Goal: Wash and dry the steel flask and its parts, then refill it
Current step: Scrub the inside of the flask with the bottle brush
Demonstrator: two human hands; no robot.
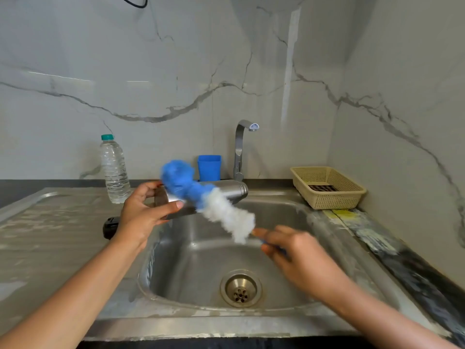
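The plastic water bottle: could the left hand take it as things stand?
Probably not yet: the left hand grips the steel flask, though nothing stands between it and the plastic water bottle.

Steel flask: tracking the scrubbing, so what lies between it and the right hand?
In the head view, a motion-blurred blue-and-white brush stretches from the right hand up across the steel flask.

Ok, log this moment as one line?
phase: wash | left hand: holds flask sideways over sink | right hand: grips brush, bristles across flask | tap: no flow seen
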